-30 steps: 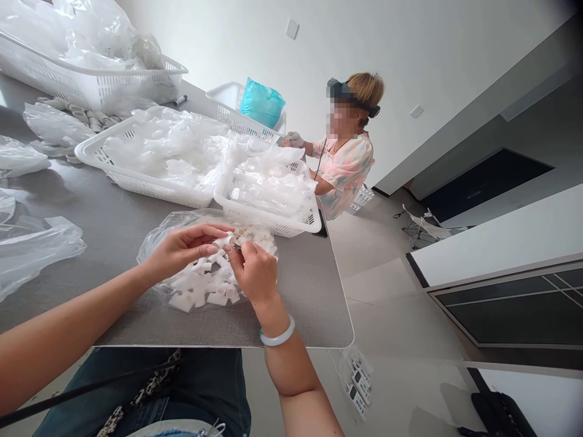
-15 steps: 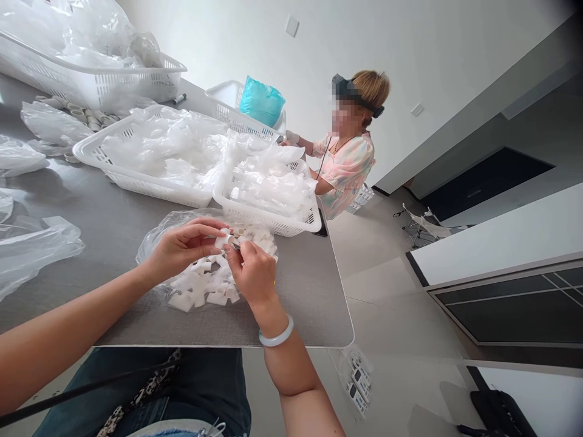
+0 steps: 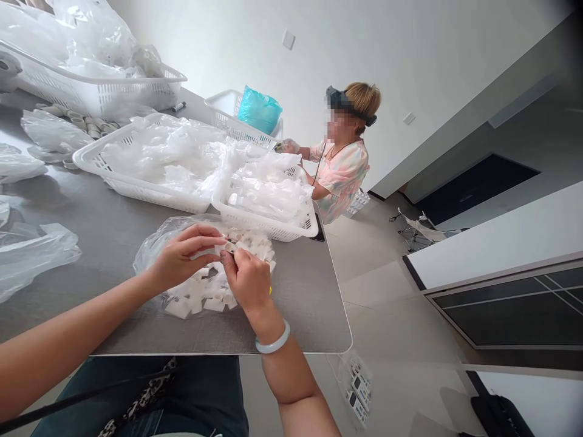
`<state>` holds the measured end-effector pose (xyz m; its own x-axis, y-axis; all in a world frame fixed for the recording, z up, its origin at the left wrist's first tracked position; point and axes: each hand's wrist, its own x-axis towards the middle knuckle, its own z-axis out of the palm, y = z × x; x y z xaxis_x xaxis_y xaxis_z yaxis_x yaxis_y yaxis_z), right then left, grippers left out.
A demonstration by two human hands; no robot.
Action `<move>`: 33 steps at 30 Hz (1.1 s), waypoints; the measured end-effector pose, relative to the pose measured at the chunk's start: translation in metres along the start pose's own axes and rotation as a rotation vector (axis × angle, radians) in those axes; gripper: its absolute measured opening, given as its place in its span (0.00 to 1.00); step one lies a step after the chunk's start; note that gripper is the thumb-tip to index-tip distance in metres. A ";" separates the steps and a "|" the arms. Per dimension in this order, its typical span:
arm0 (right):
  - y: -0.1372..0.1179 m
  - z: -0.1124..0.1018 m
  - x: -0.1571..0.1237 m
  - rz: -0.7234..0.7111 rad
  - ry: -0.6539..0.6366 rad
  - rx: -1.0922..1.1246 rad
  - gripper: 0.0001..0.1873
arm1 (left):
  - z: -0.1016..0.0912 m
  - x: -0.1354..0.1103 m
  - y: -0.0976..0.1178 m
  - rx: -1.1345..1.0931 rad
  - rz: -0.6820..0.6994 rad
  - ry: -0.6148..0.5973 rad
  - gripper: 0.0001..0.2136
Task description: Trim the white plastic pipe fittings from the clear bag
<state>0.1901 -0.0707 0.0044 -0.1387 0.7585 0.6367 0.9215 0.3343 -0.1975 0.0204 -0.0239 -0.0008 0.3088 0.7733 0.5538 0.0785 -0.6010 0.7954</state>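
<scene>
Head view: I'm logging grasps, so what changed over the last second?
Very little. The left hand and right hand shifted only slightly and still pinch the same white part between their fingers, over the bag of parts. Nothing was picked up or let go. The baskets and the co-worker stayed in place.

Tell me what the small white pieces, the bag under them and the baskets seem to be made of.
The white pieces, one pinched in the left hand: probably hard plastic, matte, opaque, with crisp moulded edges. The bag: thin clear plastic film, glossy and wrinkled. The baskets: stiff white plastic, slightly glossy, with moulded slotted walls.
</scene>
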 end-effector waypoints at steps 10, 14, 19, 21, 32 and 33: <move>0.017 -0.006 0.005 0.033 -0.115 0.118 0.37 | -0.002 0.007 0.007 -0.568 -0.612 -0.191 0.14; 0.015 -0.002 0.004 0.005 -0.176 0.082 0.37 | 0.000 0.008 0.013 -0.590 -0.607 -0.216 0.14; 0.012 0.002 0.001 -0.009 -0.188 0.050 0.37 | 0.000 0.005 0.017 -0.401 -0.540 -0.234 0.17; 0.012 0.002 0.000 -0.031 -0.179 0.058 0.37 | 0.000 0.003 0.018 -0.309 -0.524 -0.232 0.18; 0.014 -0.002 0.000 -0.106 -0.157 0.022 0.35 | -0.002 0.006 0.018 -0.179 -0.555 -0.248 0.23; 0.014 -0.002 0.000 -0.107 -0.153 0.019 0.36 | -0.002 0.006 0.018 -0.183 -0.561 -0.248 0.23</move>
<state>0.2036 -0.0669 0.0030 -0.2902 0.7940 0.5342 0.8917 0.4269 -0.1502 0.0216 -0.0301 0.0173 0.4799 0.8772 -0.0147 0.1353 -0.0574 0.9891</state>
